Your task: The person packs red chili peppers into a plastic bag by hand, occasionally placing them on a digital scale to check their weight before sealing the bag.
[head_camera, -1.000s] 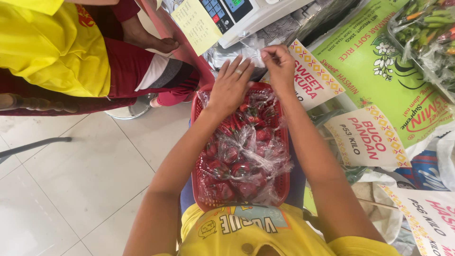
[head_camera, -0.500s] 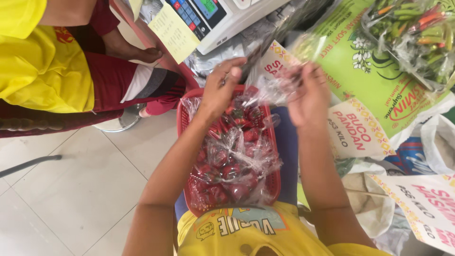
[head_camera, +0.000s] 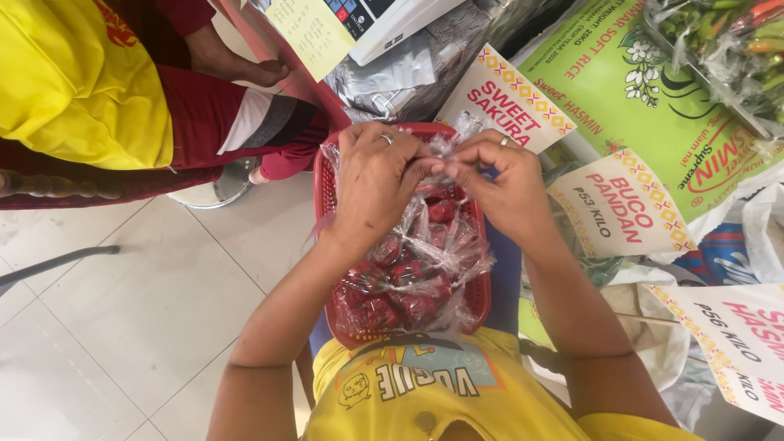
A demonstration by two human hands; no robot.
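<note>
Here both the left hand (head_camera: 377,184) and right hand (head_camera: 500,184) pinch a clear plastic bag (head_camera: 441,151) above the red basket (head_camera: 327,196).

Single head-worn camera, looks steeply down, close over lap (own shirt at bottom edge); no second view.

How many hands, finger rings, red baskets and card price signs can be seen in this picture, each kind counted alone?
Hands: 3, the left hand, the right hand, and another person's hand
Finger rings: 2, one on each of the wearer's hands
Red basket: 1
Card price signs: 3
Total: 9
</note>
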